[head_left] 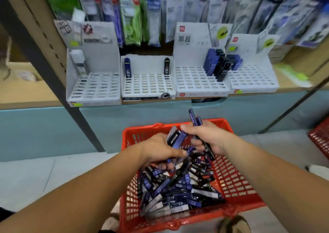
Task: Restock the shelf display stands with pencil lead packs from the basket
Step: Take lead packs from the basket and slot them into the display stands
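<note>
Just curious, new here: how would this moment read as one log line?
phase: gathering | right hand: grips pencil lead packs | left hand: holds blue packs over red basket | display stands: mostly empty

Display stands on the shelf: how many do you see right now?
4, in a row on the shelf: far-left stand, second stand, third stand, and far-right stand. Others could be hidden past the right edge.

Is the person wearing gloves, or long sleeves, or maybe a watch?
No. The left hand and the right hand are both bare, with no gloves. The left forearm and the right forearm are bare too, with no sleeves on the parts that show. No watch, bracelet or ring can be seen.
</note>
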Demonstrator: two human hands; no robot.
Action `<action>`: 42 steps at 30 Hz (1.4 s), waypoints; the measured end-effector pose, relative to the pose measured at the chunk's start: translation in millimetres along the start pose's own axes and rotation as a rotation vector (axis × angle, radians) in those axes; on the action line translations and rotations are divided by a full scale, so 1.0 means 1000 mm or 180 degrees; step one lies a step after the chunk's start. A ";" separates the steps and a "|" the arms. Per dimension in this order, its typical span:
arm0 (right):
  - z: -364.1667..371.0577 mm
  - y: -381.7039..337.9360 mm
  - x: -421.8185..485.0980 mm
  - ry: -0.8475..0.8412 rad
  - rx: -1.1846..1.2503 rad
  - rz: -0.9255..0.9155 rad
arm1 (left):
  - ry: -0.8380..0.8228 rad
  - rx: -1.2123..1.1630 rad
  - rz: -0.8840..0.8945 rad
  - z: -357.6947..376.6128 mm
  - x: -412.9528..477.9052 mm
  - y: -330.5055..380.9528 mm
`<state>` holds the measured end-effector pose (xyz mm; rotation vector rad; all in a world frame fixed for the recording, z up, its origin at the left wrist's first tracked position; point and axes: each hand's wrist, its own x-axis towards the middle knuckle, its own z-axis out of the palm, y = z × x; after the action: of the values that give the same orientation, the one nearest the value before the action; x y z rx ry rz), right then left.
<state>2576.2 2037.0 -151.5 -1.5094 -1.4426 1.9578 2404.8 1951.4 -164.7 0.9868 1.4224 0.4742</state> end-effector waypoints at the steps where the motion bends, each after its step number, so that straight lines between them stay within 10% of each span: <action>1: 0.003 -0.014 -0.005 -0.0042 -0.0035 -0.0094 | 0.0088 0.0012 0.0027 -0.003 -0.009 0.012; 9: 0.001 -0.110 -0.046 -0.0056 -0.0129 -0.0350 | 0.0568 -0.0048 0.0413 -0.035 -0.065 0.096; 18: -0.019 -0.145 -0.024 0.0244 0.1632 -0.0753 | 0.0730 -0.0352 0.0942 -0.025 -0.044 0.141; 31: -0.053 -0.162 0.019 0.1718 0.1661 -0.1247 | 0.0686 -0.0882 0.1275 -0.017 0.021 0.181; 42: -0.102 -0.151 0.012 0.0422 0.0053 -0.1359 | 0.1418 -0.1478 0.1445 -0.048 0.051 0.189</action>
<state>2607.5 2169.7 -30.2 -1.1768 -1.5336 1.5822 2418.8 2107.9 -38.8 0.8442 1.3723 1.3632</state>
